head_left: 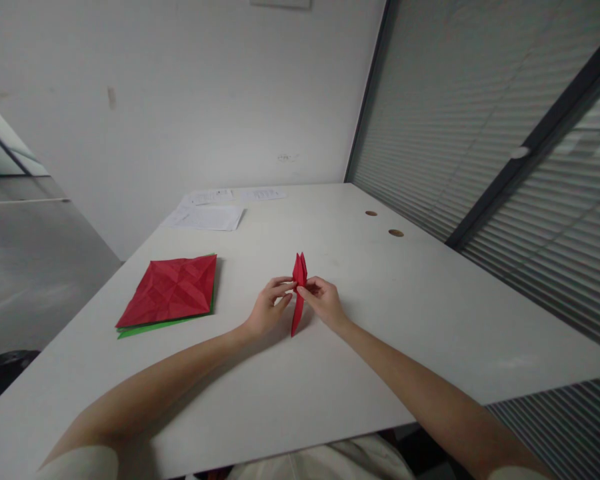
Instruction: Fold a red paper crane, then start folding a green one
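Observation:
A narrow folded red paper piece (299, 291) stands on edge over the white table (410, 313), its lower tip touching the tabletop. My left hand (269, 308) pinches it from the left with fingers closed on its middle. My right hand (322, 300) pinches the same spot from the right. Both hands rest low on the table, forearms stretched out toward the middle of it.
A creased red paper sheet (173, 289) lies on a green sheet (145, 328) at the left. White printed papers (207, 215) lie at the far left corner. Two round cable holes (395, 233) sit at the right. A slatted blind wall (505, 147) runs along the right.

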Demonstrator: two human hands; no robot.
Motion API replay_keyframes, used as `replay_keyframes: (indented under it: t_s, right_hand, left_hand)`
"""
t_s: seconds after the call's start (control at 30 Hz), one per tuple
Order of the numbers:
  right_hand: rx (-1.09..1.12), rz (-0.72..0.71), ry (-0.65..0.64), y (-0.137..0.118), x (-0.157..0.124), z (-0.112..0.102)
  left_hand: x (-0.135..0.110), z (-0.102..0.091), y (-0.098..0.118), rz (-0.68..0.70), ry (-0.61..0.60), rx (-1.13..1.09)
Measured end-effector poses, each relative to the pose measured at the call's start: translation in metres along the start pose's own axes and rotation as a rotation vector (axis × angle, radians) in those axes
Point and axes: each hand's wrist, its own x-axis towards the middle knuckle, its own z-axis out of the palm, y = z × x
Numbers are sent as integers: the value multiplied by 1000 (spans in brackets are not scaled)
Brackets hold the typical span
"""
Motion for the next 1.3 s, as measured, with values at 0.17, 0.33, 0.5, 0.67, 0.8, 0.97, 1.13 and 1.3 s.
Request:
replay_keyframes:
  t_s: [0.17, 0.33, 0.5, 0.67, 0.8, 0.97, 1.13, 1.3]
  right_hand:
    - [-240, -328, -6, -16, -4, -4]
    - [-413, -533, -100, -22, -4, -7]
    - [-454, -533, -159, -16, -1, -11]
    - [-473, -536, -183, -14, 1, -14]
    - [-476, -530, -185, -15, 1, -14]
    - [-433, -494, -182, -15, 1, -14]
    - [-360, -459, -173, -13, 3, -14]
    - [-174, -364, -196, -5, 6, -13]
  left_hand:
    - [0, 6, 18, -124, -89, -280]
    - [4, 1, 16, -217, 23, -414]
    - [4, -4, 11, -207, 79, -429]
    - [5, -5, 17, -197, 24, -428]
    - [8, -5, 16, -194, 60, -436]
    - [10, -6, 9, -205, 136, -363]
    - [11, -8, 8, -210, 130, -442]
    - [11, -9, 6, -199, 132, -361]
